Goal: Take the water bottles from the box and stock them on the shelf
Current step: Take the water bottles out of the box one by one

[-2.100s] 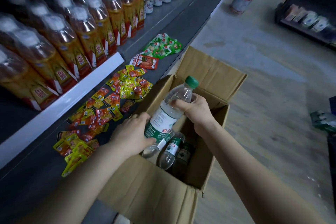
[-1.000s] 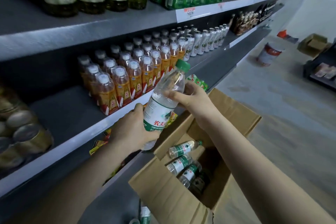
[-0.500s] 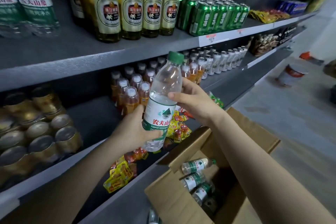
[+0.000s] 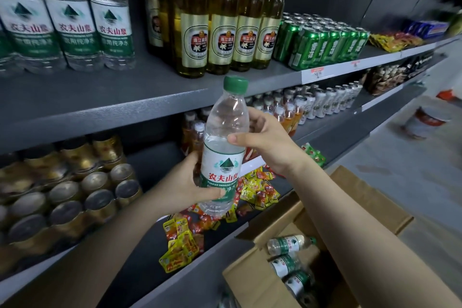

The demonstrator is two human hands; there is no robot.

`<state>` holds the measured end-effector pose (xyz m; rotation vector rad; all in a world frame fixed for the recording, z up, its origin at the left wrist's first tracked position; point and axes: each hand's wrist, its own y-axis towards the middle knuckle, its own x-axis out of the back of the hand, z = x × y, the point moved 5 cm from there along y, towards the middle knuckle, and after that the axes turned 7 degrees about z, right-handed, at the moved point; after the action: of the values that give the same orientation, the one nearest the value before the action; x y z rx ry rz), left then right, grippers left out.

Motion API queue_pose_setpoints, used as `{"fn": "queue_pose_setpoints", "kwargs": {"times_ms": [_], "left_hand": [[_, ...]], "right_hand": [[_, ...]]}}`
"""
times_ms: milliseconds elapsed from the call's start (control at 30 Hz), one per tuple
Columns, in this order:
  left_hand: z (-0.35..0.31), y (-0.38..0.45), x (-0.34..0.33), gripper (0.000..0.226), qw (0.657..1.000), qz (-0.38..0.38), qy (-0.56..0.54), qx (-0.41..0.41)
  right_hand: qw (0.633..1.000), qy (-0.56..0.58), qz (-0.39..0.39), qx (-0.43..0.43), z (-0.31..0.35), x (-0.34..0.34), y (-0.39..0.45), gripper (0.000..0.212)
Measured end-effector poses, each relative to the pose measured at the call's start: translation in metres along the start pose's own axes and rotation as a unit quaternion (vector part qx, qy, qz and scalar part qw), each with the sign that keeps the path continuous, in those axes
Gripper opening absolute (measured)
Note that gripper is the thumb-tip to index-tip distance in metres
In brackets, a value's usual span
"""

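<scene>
Two bare forearms reach up and forward from the bottom of the view. Below the right forearm sits an open cardboard box (image 4: 252, 282), with more water bottles (image 4: 287, 245) lying on their sides inside it.

The left hand (image 4: 185, 187) grips the lower part of a clear water bottle (image 4: 223, 147), fingers curled round its base and the bottom of its green and white label. The right hand (image 4: 265, 137) grasps the same bottle higher up, thumb across the front just above the label and fingers wrapped behind. The bottle stands nearly upright in the air, its green cap (image 4: 235, 84) level with the front edge of a grey shelf (image 4: 100, 107).

Under the hands, on a lower shelf, lies a scatter of yellow and red snack packets (image 4: 180, 247). To the left of the left hand are stacked gold tins (image 4: 75, 197). Behind the hands stand amber drink bottles (image 4: 282, 112) with white caps.

Above and beyond, on the grey shelf, large water bottles (image 4: 72, 17) stand up left of the hands, tall beer bottles (image 4: 222, 22) directly above, and green cans (image 4: 322, 42) up right.
</scene>
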<state>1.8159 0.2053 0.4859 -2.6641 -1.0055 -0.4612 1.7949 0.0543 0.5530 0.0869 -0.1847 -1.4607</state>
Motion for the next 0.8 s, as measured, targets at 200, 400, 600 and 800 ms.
{"fn": "queue_pose_setpoints", "kwargs": {"times_ms": [200, 400, 600, 800], "left_hand": [[-0.013, -0.015, 0.034, 0.062, 0.994, 0.04, 0.101, -0.005], [-0.021, -0.038, 0.083, 0.056, 0.954, 0.02, 0.296, 0.037], [-0.029, -0.059, 0.13, 0.021, 0.947, -0.033, 0.319, 0.011], [-0.031, -0.088, 0.177, 0.008, 0.92, -0.111, 0.374, 0.022]], "right_hand": [[1.0, -0.021, 0.015, 0.007, 0.016, -0.027, 0.018, 0.052], [0.998, -0.039, 0.026, 0.035, 0.041, -0.055, 0.043, 0.05], [0.996, -0.066, 0.019, 0.064, 0.067, -0.085, 0.063, 0.063], [0.989, -0.102, 0.035, 0.104, 0.103, -0.12, 0.086, 0.054]]}}
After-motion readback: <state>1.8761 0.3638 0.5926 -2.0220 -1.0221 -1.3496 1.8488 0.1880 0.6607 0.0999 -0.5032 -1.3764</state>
